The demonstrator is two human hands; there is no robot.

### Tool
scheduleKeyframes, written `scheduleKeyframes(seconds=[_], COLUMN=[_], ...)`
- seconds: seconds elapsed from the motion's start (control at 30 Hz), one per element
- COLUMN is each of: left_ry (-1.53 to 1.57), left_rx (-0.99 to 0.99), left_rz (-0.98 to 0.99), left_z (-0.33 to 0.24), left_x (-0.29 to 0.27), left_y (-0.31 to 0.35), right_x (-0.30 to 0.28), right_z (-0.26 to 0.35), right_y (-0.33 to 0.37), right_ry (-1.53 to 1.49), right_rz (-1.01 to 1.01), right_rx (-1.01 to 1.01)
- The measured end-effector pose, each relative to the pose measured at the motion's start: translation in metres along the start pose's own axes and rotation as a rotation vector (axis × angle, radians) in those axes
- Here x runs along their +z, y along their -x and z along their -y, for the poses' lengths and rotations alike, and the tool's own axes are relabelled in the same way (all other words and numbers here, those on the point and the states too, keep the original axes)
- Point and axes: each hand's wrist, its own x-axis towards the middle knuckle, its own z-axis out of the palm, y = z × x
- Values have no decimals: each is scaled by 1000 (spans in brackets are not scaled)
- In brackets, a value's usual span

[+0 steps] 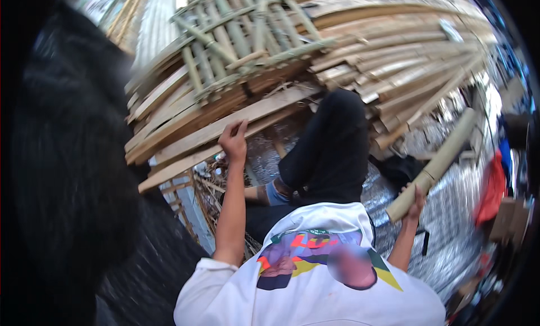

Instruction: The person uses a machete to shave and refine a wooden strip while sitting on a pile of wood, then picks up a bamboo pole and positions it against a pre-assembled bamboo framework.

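Note:
My right hand (415, 202) is wrapped round the near end of a thick bamboo pole (436, 170), on the right. From the hand the pole slants away toward the upper right, with ring-like joints along it. In front of the wooden planks (236, 121), my left hand (233, 141) is raised with its fingers curled and the tips pinched together. Whether something small is between those fingertips cannot be made out. My bent knee (340, 115), in dark trousers, stands between the two hands.
A slatted bamboo frame (236, 36) lies on the stacked planks ahead. Several split bamboo lengths (394, 56) are piled at the far right. Silvery sheeting (450, 227) covers the floor at right, near a red cloth (492, 191) and a cardboard box (509, 220). Black sheeting (73, 157) hangs at left.

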Motion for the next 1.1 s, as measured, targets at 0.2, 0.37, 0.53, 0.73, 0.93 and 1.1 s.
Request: scheduleKeyframes(seconds=[0.2,0.37,0.53,0.73,0.93,1.1], left_ry=[-283,-259,-484,-139,-163,-177], left_rx=[265,187,272,87,180,166], left_rz=[-216,-153,-76,-37,14,-13], left_z=[9,17,17,19,22,13], left_x=[37,64,69,46,39,46], left_y=[-131,-192,-193,-196,-197,-191], right_x=[154,256,327,365,379,392], right_z=[49,34,2,-17,-34,-55], right_y=[26,33,32,36,34,31], right_ry=[107,147,225,380,560,650], right_rz=[235,479,733,828,896,862], right_rx=[-140,-17,-87,-107,-168,-259])
